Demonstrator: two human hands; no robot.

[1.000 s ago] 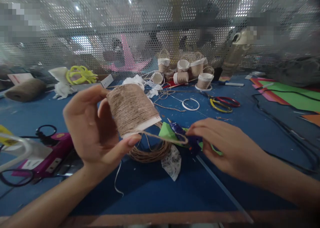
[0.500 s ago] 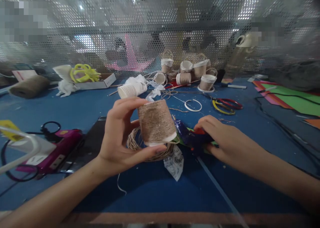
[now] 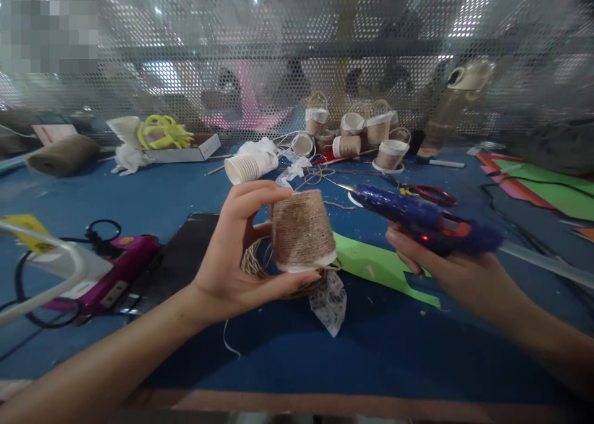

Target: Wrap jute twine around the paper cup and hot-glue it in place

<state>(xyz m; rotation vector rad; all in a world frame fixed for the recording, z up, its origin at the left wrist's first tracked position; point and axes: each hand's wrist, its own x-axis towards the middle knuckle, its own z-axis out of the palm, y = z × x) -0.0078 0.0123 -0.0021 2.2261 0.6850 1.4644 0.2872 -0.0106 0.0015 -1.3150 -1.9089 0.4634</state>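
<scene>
Now holds the glue gun (image 3: 408, 212) lifted off the tabletop (image 3: 371, 356) at centre right in the right hand (image 3: 457, 278), nozzle to the left. Runs the glue stick (image 3: 547, 263) toward the right edge instead of the lower right. Exposes more of the green paper (image 3: 375, 269) at centre; covers most of the white ring (image 3: 354, 199). Places the twine-wrapped cup (image 3: 304, 229) and left hand (image 3: 232, 257) nearer centre than before, uncovering the paper cups (image 3: 245, 166).

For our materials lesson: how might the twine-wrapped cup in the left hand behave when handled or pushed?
The cup is probably light: the left hand alone holds it. Its visibly ridged twine likely resists slipping. Laid on its side, its round, tapered shape may make it roll in a curve.
</scene>
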